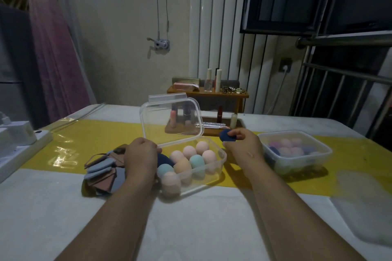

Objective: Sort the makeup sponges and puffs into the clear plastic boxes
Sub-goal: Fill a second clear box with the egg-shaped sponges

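Observation:
A clear plastic box [220, 160] sits mid-table with several egg-shaped sponges [196, 162] in pink, peach and teal standing inside. Its clear lid [171, 121] tilts up at the back. My left hand [141, 158] grips the lid's lower left edge, next to a dark blue sponge [164, 160] at the box's left end. My right hand [244, 144] pinches a dark blue puff [227, 135] above the box's right rear corner. A second clear box [318, 155] at the right holds mixed pink, purple and blue sponges. A pile of flat blue, brown and grey puffs [101, 172] lies left of the first box.
A wooden cosmetics rack [209, 94] with bottles and lipsticks stands behind the boxes. A white power strip with plugs [21, 140] lies at the left table edge. A clear lid [369, 203] lies flat at the right front. A yellow runner [89, 142] crosses the white table.

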